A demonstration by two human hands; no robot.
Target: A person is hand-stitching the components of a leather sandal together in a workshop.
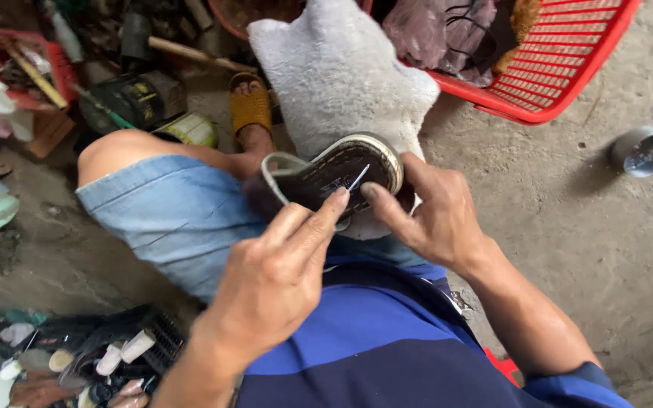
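A dark shoe (319, 177) with a pale stitched rim lies sole-up on my lap, over my denim-clad knee (175, 211). My right hand (436, 219) grips the shoe at its right end, thumb pressed on the sole's edge. My left hand (273, 279) reaches in from the lower left with thumb and forefinger pinched together at a thin metal needle (358, 178). The needle sticks up out of the sole between the two hands. Behind the shoe a grey fluffy cloth (341, 68) hangs over my leg.
A red plastic basket (568, 75) with cloth in it stands at the top right. On the concrete floor to the right lies a small metal can (644, 149). My foot in a yellow sandal (249, 106) rests near tins and tools at top left. Tubes and bottles (107, 359) crowd the lower left.
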